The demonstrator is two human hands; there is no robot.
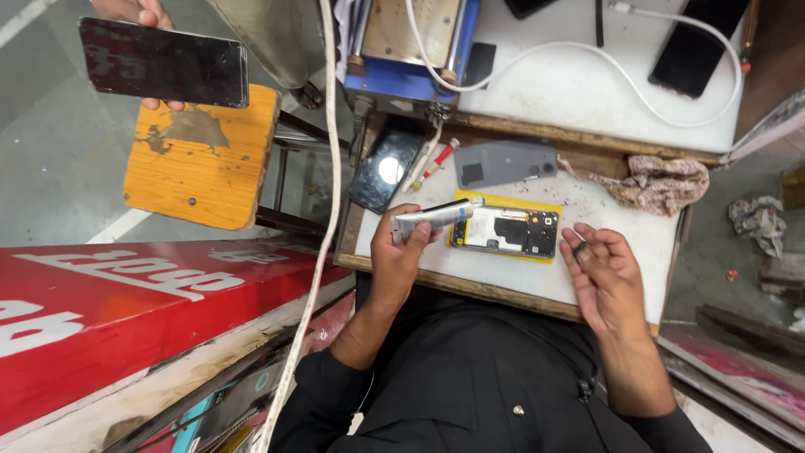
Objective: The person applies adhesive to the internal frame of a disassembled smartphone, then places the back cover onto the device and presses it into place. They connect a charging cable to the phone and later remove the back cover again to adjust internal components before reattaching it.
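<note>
Left hand (401, 252) is closed around a small silver squeeze tube (432, 220), nozzle end aimed across the top edge of the opened phone (506, 231), so it seems held ready to lay a bead along the frame. The phone lies face down, back off, on a yellow mat (549, 206) at the near middle of the white worktop (579, 281), boards and camera module exposed, dark and metallic. Right hand (599, 273) hovers just beside the phone's right end, palm up, fingers loosely curled, holding nothing I can make out. The grey back cover (503, 162) rests just behind the phone, matte plastic, flat. A glossy black phone (386, 168) sits at the left edge, catching a light reflection. A crumpled patterned rag (658, 183) lies at the right. A white cable (587, 63) loops over the upper shelf. Another person's hand (134, 13) at top left holds a dark-screened phone (163, 63) above a worn orange stool (201, 159).
</note>
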